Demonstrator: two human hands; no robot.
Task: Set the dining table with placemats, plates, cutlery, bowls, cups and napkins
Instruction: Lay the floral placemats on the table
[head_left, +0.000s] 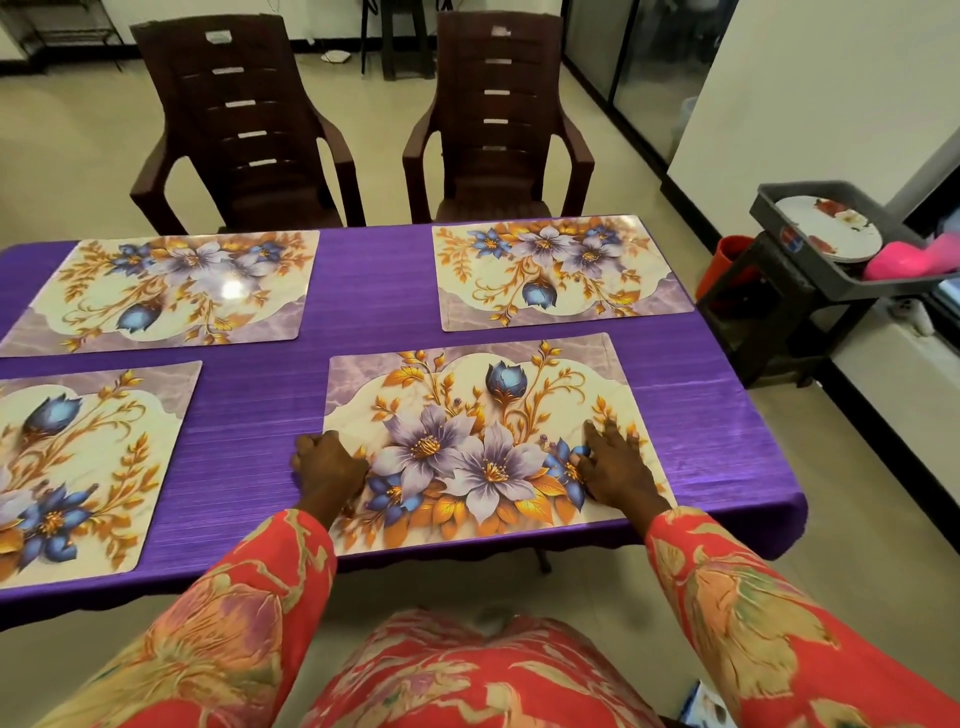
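Left fingers (311, 449) curled, seemingly at placemat (467, 410) edge | right fingers (605, 434) spread flat on it

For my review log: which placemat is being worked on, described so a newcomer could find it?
On the purple table lie four floral placemats. It is the near right placemat, closest to the table's front edge. Unlike the others, both hands touch it: the left hand at its left edge, the right hand flat on its right part.
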